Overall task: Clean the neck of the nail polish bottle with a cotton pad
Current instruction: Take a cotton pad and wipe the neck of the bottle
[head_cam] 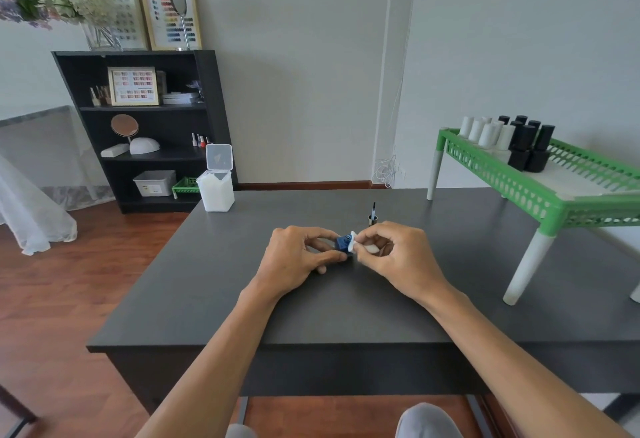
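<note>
A small blue nail polish bottle (343,243) lies tilted over the dark table (242,299), its open neck pointing right. My left hand (298,259) grips the bottle's body between thumb and fingers. My right hand (394,257) pinches a white cotton pad (356,243) and holds it against the bottle's neck. The bottle's cap with its brush (373,214) stands upright on the table just behind my right hand, brush pointing up.
A clear box of cotton pads (216,188) with its lid open stands at the table's far left corner. A green plastic rack (540,178) holding several white and black bottles occupies the right side. A black shelf (145,126) stands beyond the table at left.
</note>
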`<state>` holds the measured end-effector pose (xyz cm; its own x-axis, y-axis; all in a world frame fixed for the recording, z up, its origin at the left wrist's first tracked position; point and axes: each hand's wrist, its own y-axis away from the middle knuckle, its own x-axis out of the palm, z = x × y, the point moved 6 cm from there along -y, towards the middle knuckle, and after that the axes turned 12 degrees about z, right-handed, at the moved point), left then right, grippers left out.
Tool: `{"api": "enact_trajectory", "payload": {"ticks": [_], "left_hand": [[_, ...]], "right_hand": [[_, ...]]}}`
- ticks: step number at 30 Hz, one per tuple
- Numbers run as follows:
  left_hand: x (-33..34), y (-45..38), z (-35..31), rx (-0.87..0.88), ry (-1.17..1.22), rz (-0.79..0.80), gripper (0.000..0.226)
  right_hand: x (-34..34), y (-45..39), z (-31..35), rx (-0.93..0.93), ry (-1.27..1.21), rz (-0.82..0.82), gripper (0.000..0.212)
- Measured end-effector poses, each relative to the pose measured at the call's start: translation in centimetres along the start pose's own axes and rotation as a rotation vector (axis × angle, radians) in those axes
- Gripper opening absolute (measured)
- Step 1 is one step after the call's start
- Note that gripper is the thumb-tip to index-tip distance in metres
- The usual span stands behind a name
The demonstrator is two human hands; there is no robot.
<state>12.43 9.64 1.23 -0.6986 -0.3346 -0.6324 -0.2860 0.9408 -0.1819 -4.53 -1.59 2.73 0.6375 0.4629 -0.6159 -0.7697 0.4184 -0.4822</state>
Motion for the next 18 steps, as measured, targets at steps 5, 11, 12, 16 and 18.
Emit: {"api": "enact_trajectory", "payload": {"ticks": [5,11,12,16,18], "left_hand": [[-0.01,-0.06,-0.18,0.02,-0.031,0.007,0.032],[0.03,-0.09,-0.4,0.043,-0.108,0.01,0.02],[0.07,-0.11,-0.37,0.043,-0.106,0.014,0.019],[0.3,-0.4,0.01,0.02,-0.081,0.076,0.012],[0.28,-0.6,0.1,0.01,-0.076,0.105,0.015]], "right_hand": [[-0.02,-0.04,-0.11,0.027,-0.035,0.004,0.011],[-0.18,-0.13,-0.28,0.047,-0.035,0.0,0.009],[-0.23,-0.15,-0.38,0.055,-0.036,0.001,0.008],[-0.18,-0.04,-0.76,0.079,-0.051,0.015,0.009],[-0.17,-0.06,-0.93,0.093,-0.064,0.034,0.01]]}}
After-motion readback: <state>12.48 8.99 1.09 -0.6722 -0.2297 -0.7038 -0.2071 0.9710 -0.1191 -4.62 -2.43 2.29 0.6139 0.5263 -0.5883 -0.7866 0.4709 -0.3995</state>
